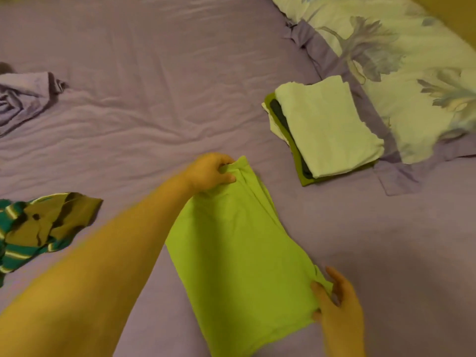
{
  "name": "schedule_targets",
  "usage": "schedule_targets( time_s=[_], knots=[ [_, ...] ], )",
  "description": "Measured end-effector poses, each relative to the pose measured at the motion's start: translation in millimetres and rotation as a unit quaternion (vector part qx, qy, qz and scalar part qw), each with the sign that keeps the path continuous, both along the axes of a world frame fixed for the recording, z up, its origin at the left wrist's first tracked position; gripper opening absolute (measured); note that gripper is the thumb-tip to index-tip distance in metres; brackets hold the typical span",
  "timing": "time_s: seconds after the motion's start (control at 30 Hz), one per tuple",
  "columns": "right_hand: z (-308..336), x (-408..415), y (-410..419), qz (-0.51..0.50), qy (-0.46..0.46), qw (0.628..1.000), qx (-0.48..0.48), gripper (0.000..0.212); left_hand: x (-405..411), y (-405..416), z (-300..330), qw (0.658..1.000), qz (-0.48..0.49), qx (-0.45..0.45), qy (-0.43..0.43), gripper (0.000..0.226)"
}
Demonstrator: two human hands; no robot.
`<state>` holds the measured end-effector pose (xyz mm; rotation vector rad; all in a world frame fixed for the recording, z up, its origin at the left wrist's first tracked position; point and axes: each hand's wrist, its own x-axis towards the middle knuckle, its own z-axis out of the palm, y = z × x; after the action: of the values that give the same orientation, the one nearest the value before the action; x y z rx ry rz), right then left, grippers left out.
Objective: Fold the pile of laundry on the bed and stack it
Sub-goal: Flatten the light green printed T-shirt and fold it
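A lime green garment (239, 248) lies folded into a long strip on the purple bed sheet (154, 73). My left hand (211, 172) grips its far end, fingers curled into the cloth. My right hand (337, 305) pinches the near right corner between thumb and fingers. To the right stands a stack of folded laundry (327, 130): a pale white piece on top, dark grey and olive green pieces under it. At the left edge lies an unfolded teal-striped olive garment (43, 225). A crumpled lilac garment (23, 99) lies further back on the left.
A floral pillow (401, 60) with a purple border lies at the back right, right behind the stack. The wrinkled sheet stretches between the loose clothes on the left and the stack.
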<state>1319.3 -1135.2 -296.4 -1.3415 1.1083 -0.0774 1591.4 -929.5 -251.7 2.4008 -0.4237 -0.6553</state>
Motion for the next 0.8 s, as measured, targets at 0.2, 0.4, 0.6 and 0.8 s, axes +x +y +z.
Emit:
schedule_targets(
  time_s=[0.2,0.4,0.6,0.8],
  knots=[
    [-14.5,-20.6,-20.4,0.082,0.075,0.993,-0.028,0.048,-18.0,-59.7,-41.3,0.978,-0.021,0.176,-0.107,0.045],
    [-4.6,-21.3,-35.8,0.376,0.087,0.854,-0.350,0.051,-142.2,-50.4,-65.2,0.965,0.025,0.149,-0.216,0.067],
    [-12.5,5.4,-17.4,0.501,0.032,0.785,-0.363,0.070,-255.7,-24.6,-81.1,0.959,0.082,0.190,-0.192,0.062],
    [-9.6,0.5,-9.1,0.457,0.100,0.845,-0.261,0.084,-317.4,-16.1,-62.4,0.916,0.380,0.130,0.002,0.086]
  ],
)
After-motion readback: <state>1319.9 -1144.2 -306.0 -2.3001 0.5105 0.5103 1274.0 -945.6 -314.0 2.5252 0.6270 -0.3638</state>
